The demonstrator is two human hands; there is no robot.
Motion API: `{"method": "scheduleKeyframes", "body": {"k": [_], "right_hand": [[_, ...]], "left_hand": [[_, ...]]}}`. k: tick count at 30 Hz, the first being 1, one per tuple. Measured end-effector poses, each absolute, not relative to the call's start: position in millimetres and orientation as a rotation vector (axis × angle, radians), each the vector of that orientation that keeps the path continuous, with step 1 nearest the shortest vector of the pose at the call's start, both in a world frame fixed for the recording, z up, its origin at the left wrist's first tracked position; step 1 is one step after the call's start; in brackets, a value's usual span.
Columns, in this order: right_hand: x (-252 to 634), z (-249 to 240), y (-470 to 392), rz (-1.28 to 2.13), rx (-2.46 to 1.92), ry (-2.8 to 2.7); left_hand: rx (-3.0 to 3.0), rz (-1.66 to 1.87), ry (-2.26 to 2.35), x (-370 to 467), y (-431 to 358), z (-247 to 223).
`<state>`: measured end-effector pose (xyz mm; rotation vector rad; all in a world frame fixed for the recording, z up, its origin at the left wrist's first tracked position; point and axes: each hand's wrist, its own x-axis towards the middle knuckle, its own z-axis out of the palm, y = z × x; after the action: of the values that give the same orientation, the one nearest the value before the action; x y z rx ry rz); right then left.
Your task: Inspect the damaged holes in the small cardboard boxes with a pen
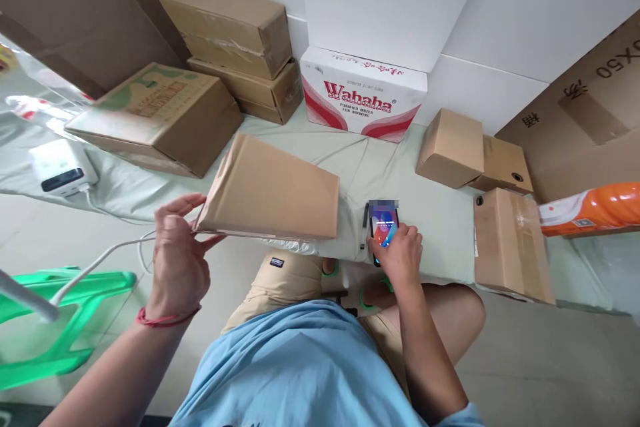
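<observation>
My left hand point(181, 257) grips the left end of a plain brown cardboard box point(280, 193), fingers behind and below its edge. The box sits tilted over the front edge of the cloth-covered table. With thumb and fingers on opposite edges, my right hand point(400, 250) is closed round the lower part of a smartphone point(384, 223). The phone's screen is lit and shows a colourful picture. A dark pen point(365, 223) lies just left of the phone. Clear plastic wrap point(290, 245) shows under the box's near edge.
A white-and-red water carton point(363, 93) stands at the back. Other brown boxes point(225, 27) are stacked back left, and small boxes point(453, 147) stand on the right near an orange roll point(595, 207). A white device point(63, 167) with a cable and a green stool point(65, 320) are at left.
</observation>
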<state>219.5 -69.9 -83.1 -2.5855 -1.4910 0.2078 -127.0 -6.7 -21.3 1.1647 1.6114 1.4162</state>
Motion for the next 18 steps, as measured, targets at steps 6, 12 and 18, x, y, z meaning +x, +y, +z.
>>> {"method": "scheduleKeyframes", "body": {"k": [6,12,18], "right_hand": [[228.8,-99.3,-75.7,0.236,-2.213,-1.529],[249.2,-98.5,-105.1,0.144,-1.875,-1.407],[258.9,-98.0,-138.9,0.159,-1.84,-1.257]], "left_hand": [[0.881,1.388,1.741,-118.7,5.9,-7.8],[0.773,1.343,1.676,-114.4,16.9,4.4],[0.825,1.184,1.731,-107.6,30.7,14.7]]}}
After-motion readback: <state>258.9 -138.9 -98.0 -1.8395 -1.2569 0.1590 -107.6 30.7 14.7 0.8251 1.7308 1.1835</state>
